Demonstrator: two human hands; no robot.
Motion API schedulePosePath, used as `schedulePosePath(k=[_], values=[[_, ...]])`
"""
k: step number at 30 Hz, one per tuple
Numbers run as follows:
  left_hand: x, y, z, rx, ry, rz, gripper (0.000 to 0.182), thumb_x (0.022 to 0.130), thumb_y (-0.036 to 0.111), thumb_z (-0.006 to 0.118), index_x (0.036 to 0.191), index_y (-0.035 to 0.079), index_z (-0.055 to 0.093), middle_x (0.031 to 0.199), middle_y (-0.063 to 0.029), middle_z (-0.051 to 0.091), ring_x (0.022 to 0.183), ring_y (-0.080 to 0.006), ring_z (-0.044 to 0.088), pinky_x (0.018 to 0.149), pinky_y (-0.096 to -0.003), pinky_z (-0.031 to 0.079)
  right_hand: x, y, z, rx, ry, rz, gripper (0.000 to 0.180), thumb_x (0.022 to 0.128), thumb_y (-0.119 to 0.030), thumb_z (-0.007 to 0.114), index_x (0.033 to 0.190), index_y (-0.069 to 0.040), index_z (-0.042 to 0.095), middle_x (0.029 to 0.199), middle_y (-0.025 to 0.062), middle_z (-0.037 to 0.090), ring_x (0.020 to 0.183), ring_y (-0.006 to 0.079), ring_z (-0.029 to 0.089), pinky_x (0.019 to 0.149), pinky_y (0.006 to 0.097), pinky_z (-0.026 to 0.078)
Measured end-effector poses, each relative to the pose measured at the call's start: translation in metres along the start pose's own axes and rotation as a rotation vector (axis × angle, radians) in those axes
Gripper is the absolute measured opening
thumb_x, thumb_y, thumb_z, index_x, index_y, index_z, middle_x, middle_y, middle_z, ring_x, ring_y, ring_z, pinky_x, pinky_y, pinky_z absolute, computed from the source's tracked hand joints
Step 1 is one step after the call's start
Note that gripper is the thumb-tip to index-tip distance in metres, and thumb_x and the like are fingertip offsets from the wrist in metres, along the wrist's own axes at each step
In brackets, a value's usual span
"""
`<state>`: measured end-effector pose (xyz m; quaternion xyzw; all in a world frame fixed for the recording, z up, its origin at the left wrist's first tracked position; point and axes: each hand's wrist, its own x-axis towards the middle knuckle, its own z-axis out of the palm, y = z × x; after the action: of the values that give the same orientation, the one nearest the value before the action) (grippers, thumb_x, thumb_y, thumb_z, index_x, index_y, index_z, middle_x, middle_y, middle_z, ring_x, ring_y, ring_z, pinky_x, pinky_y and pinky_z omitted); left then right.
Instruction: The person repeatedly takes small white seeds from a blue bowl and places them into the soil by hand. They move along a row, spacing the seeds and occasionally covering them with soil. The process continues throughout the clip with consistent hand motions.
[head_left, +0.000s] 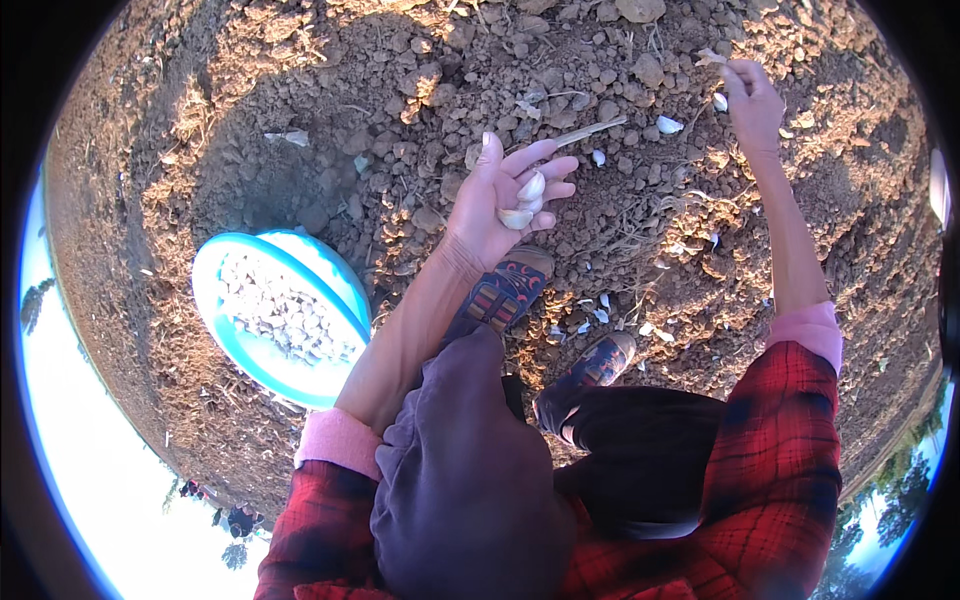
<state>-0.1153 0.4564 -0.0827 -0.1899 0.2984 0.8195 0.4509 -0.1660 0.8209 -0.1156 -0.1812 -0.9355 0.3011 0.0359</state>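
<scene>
My left hand (487, 206) is palm up above the soil, its fingers loosely spread, cradling a few whitish garlic cloves (531, 187) on the palm and fingers. Beyond its fingertips extends a dry stalk (592, 131); whether the hand touches it, I cannot tell. Out to the far right, my right hand (754, 105) pinches a dry, papery brown scrap (709, 57) between thumb and finger. Close to that hand, one garlic clove (720, 102) shows against the soil, and another clove (669, 125) lies to its left.
A light blue plastic basin (217, 330) holding many pale cloves (289, 311) stands left of my left forearm. Cloves and skin flakes (600, 315) lie scattered around my patterned shoes (506, 289). Loose, cloddy soil (420, 97) surrounds me. Distant people (241, 521) appear at the lower left.
</scene>
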Motion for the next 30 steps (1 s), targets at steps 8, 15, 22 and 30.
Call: schedulePosePath(k=[8, 15, 22, 30], values=[[-0.018, 0.004, -0.028, 0.033, 0.016, -0.016, 0.083, 0.091, 0.07, 0.016, 0.132, 0.003, 0.044, 0.122, -0.0111, 0.057, 0.101, -0.0212, 0.061, 0.065, -0.0324, 0.05, -0.125, -0.196, 0.058, 0.0, -0.655, -0.988, 0.011, 0.073, -0.012, 0.065, 0.08, -0.003, 0.062, 0.085, 0.009, 0.058, 0.077, 0.0259, 0.063, 0.063, 0.0389, 0.052], [-0.039, -0.01, -0.059, -0.117, -0.042, -0.053, 0.076, 0.092, 0.067, 0.025, 0.126, 0.004, 0.048, 0.109, -0.0077, 0.061, 0.089, -0.0162, 0.061, 0.068, -0.0327, 0.052, -0.144, -0.218, 0.086, -0.198, -0.952, -0.939, 0.019, 0.075, -0.015, 0.062, 0.087, -0.001, 0.059, 0.089, 0.0103, 0.055, 0.089, 0.0295, 0.06, 0.069, 0.0411, 0.051], [-0.104, 0.01, -0.076, 0.025, 0.621, 0.111, 0.05, 0.1, 0.045, 0.034, 0.109, 0.0, 0.054, 0.082, -0.0048, 0.057, 0.065, -0.0126, 0.051, 0.049, -0.0263, 0.041, -0.132, -0.252, 0.113, 0.357, -1.036, -0.553, 0.021, 0.082, -0.019, 0.058, 0.088, 0.001, 0.058, 0.078, 0.0134, 0.061, 0.072, 0.0258, 0.062, 0.063, 0.0377, 0.048], [-0.173, 0.008, -0.067, 0.058, 0.834, 0.435, 0.03, 0.101, 0.03, 0.039, 0.096, 0.004, 0.052, 0.066, 0.0, 0.04, 0.055, -0.0103, 0.041, 0.045, -0.0268, 0.039, -0.129, -0.27, 0.172, 0.565, -0.924, -0.339, 0.024, 0.086, -0.022, 0.06, 0.091, 0.001, 0.063, 0.072, 0.0103, 0.064, 0.065, 0.0179, 0.06, 0.063, 0.0326, 0.048]])
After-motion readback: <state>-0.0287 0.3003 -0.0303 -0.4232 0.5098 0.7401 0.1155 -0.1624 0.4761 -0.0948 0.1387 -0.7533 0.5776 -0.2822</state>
